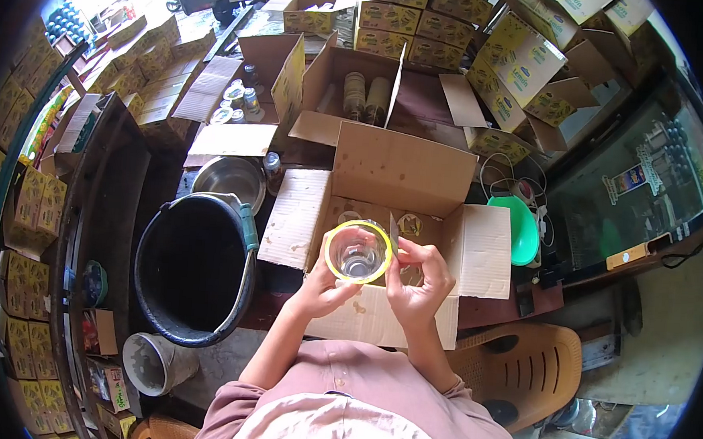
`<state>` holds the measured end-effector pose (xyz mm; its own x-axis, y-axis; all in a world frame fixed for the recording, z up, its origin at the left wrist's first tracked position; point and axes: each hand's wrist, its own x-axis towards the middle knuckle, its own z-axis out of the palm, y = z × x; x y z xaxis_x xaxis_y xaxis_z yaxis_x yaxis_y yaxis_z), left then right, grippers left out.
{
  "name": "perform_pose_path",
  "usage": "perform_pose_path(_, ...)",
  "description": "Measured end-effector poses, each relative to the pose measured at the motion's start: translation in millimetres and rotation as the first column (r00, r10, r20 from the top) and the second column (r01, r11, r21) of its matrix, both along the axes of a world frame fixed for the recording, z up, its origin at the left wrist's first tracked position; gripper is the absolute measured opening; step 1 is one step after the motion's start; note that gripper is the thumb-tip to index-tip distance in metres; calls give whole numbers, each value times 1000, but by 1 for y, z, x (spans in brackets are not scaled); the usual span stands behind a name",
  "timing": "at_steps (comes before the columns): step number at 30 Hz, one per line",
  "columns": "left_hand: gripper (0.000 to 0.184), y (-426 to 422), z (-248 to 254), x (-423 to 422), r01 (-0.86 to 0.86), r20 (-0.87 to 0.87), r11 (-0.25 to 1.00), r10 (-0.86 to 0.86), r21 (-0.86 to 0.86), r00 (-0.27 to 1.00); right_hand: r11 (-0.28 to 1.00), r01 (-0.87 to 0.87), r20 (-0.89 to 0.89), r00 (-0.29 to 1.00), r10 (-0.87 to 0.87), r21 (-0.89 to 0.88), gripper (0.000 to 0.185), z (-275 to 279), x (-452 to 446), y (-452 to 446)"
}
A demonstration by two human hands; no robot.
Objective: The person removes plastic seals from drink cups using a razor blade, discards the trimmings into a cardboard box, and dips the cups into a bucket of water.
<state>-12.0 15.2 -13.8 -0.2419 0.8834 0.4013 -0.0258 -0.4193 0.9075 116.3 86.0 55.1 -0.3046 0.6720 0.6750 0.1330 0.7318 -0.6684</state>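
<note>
My left hand (320, 292) is wrapped round a clear cup-like container (357, 256) with a bright yellow rim, its open mouth turned up toward me. In my right hand (421, 286), a thin, flat, dark blade-like piece (393, 233) is pinched between thumb and fingers. It stands upright along the right side of the yellow rim; whether it touches the rim I cannot tell. Both hands are over an open cardboard box (403, 168) with its flaps folded out. Small round, yellowish items (410, 223) lie inside the box, partly hidden by my hands and the container.
A large black bucket (149, 263) stands left, beside a metal basin (231, 182). Farther back, open cartons hold jars (250, 101) and stacked cylinders (354, 95). A green bowl (513, 231) sits right, near a glass case (635, 180). A brown plastic chair (549, 352) is close by my right.
</note>
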Motion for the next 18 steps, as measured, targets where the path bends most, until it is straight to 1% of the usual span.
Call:
perform_pose_path(3,73,0,11,3,-63,-71,996,67,60,995,1000,-10,-18,1000,10,4,26,-2,-3,-2)
perform_pose_path(6,71,1,3,4,-83,5,996,83,26,997,1000,-18,-38,999,18,-8,25,-5,-1,-4)
perform_pose_path(9,70,1,7,4,-93,-10,995,94,31,996,999,-25,-25,999,24,-24,24,-4,1,-7)
perform_pose_path(18,69,0,9,0,-79,-147,996,83,29,986,999,16,4,1000,-17,39,24,-2,2,-8)
